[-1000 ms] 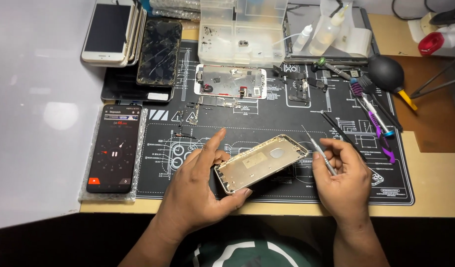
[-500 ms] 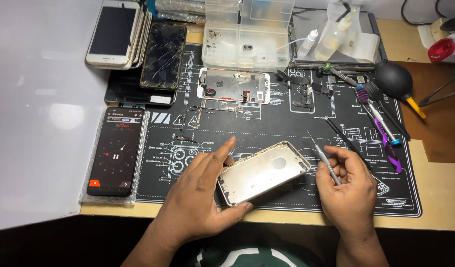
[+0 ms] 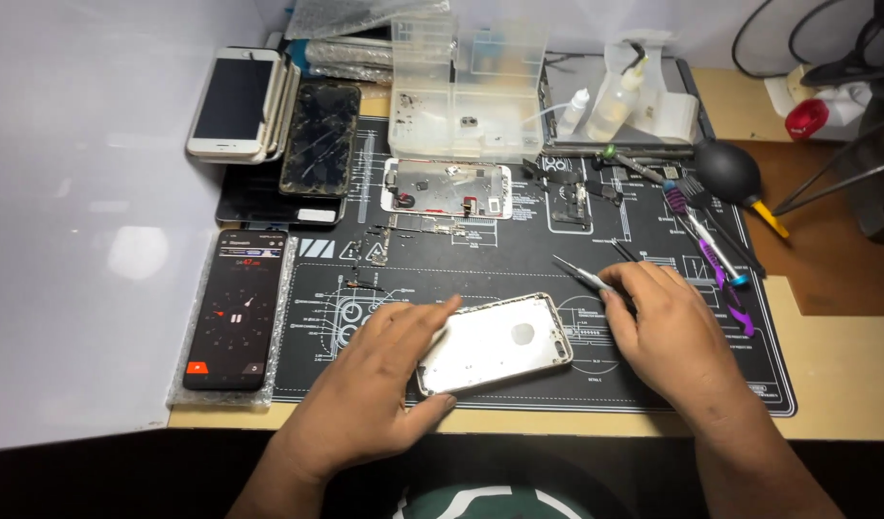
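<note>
Underneath, a black printed repair mat [image 3: 653, 384] covers the tan workbench [image 3: 836, 384]

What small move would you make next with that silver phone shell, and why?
Probably turn the silver phone shell back over. It lies outer face up on the black mat, so nothing inside can be reached. The left hand already grips its edge, and the right hand holds tweezers beside it.

The phone shell [image 3: 495, 343] now lies flat on the mat [image 3: 519, 240], back side up, no longer tilted. The right hand [image 3: 672, 332] with tweezers [image 3: 581, 274] rests lower.
</note>
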